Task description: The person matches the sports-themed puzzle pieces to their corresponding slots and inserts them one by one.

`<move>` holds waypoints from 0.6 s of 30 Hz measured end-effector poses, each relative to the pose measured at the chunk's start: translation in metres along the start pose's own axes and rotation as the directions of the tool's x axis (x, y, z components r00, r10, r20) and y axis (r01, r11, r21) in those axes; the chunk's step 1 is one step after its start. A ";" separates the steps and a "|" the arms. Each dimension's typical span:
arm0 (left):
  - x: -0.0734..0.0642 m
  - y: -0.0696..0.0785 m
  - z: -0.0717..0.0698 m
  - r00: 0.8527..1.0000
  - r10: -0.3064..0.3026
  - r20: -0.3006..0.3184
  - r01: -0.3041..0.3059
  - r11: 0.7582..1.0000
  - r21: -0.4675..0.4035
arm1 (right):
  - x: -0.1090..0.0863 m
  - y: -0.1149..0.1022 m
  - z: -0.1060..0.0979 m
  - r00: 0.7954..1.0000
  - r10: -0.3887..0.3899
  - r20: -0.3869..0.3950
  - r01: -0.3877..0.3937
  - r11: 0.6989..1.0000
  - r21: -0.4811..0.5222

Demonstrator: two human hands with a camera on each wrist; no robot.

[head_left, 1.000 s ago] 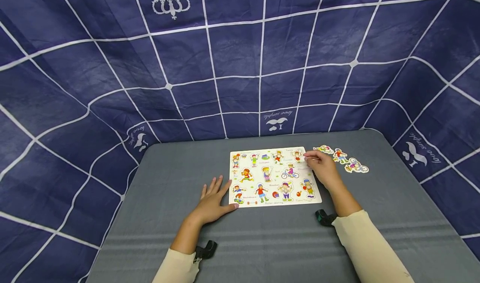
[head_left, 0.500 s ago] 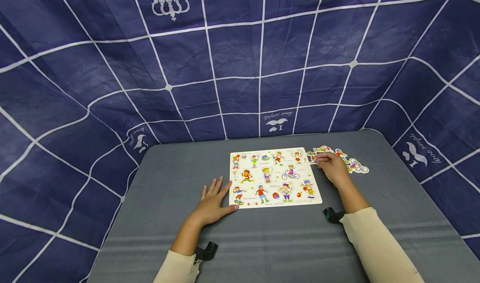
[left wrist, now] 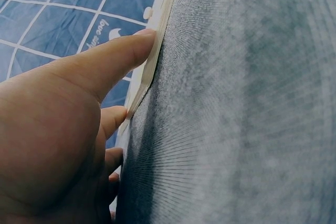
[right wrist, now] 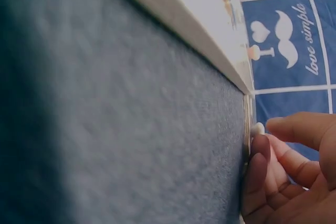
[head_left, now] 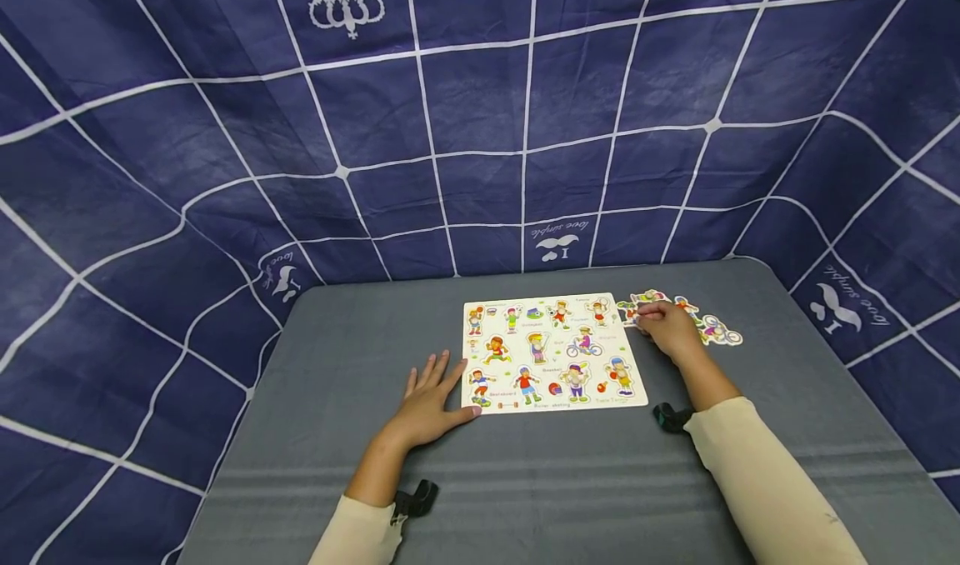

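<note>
A white puzzle board (head_left: 517,352) printed with children playing sports lies on the grey table. Spread fingers of my left hand (head_left: 423,411) rest along its left edge, with the thumb at the near left corner. In the left wrist view the thumb touches the board's edge (left wrist: 153,59). Just right of the board, my right hand (head_left: 671,332) bends over a flat puzzle piece (head_left: 627,313) and pinches its small white knob (right wrist: 257,128) between thumb and fingers. That piece lies low on the table, partly hidden by the fingers.
Several loose puzzle pieces lie right of the board, including a cyclist piece (head_left: 720,332) beyond my right hand. The grey tabletop (head_left: 540,482) runs back to a blue checked curtain (head_left: 480,190). A small black wrist camera (head_left: 671,417) sits on my right wrist.
My right hand has moved right, from the board's upper right edge to a loose piece beside it, and its fingers have closed at the knob. The left hand stays put.
</note>
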State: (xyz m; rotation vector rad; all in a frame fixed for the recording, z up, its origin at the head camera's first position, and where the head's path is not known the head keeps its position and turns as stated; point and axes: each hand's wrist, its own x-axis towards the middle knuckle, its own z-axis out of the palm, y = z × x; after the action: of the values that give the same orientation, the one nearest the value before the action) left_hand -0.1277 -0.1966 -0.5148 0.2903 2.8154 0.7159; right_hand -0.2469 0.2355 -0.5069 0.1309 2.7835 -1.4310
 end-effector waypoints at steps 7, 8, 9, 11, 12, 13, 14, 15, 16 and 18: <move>0.000 0.000 -0.001 1.000 0.001 -0.002 -0.001 1.000 -0.003 | 0.009 -0.004 -0.003 0.999 0.024 0.044 -0.018 0.990 -0.141; 0.000 0.000 -0.002 1.000 0.000 -0.002 0.000 1.000 -0.003 | 0.010 -0.005 -0.003 0.998 0.032 0.045 -0.025 0.987 -0.158; 0.000 0.000 -0.001 1.000 0.001 -0.005 -0.001 1.000 -0.002 | 0.011 -0.007 -0.003 0.998 0.034 0.047 -0.025 0.984 -0.178; 0.000 0.001 -0.002 1.000 0.004 -0.008 -0.004 1.000 -0.001 | 0.012 -0.009 -0.005 0.998 0.037 0.052 -0.026 0.978 -0.205; 0.000 0.001 -0.002 1.000 0.004 -0.007 -0.004 1.000 0.002 | 0.012 -0.010 -0.005 0.998 0.037 0.049 -0.026 0.975 -0.219; 0.001 0.001 -0.002 1.000 0.005 -0.007 -0.005 1.000 0.002 | 0.012 -0.011 -0.006 0.998 0.034 0.050 -0.022 0.974 -0.227; 0.000 0.001 -0.002 1.000 0.005 -0.007 -0.005 1.000 0.001 | 0.012 -0.012 -0.006 0.998 0.031 0.050 -0.019 0.972 -0.233; 0.000 0.001 -0.002 1.000 0.005 -0.007 -0.005 1.000 0.001 | 0.012 -0.013 -0.007 0.998 0.027 0.050 -0.015 0.971 -0.239; 0.000 0.001 -0.002 1.000 0.006 -0.008 -0.006 1.000 0.001 | 0.012 -0.013 -0.007 0.998 0.023 0.051 -0.010 0.971 -0.241; 0.000 0.001 -0.002 1.000 0.007 -0.009 -0.007 1.000 -0.001 | 0.012 -0.013 -0.007 0.999 0.020 0.049 -0.007 0.969 -0.246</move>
State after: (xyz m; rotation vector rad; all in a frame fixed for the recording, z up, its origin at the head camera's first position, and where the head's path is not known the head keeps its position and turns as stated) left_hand -0.1283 -0.1963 -0.5125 0.2972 2.8235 0.7213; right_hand -0.2600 0.2346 -0.4932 0.1084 2.8812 -1.0572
